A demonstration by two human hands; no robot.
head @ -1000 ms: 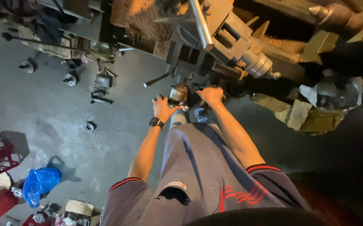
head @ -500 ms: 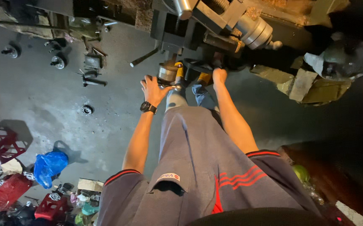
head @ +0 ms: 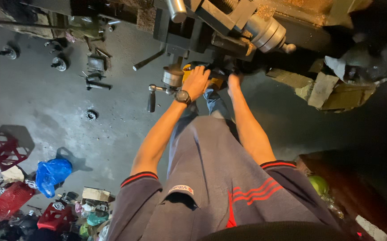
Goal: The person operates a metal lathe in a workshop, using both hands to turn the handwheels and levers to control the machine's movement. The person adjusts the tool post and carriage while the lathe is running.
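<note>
Left hand [head: 197, 81] fingers spread, resting on yellow part [head: 187, 68] just right of the round dial [head: 172, 76]. Right hand [head: 234, 80] reaches under the lathe carriage [head: 211, 31]; grip hidden, cannot tell. Crank handle [head: 151, 98] sits left of left wrist, long axis near-far, free end pointing near.

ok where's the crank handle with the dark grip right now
In the head view the crank handle hangs free left of centre, just left of the left hand and its wristwatch, under the round metal dial on the machine's front.
</note>
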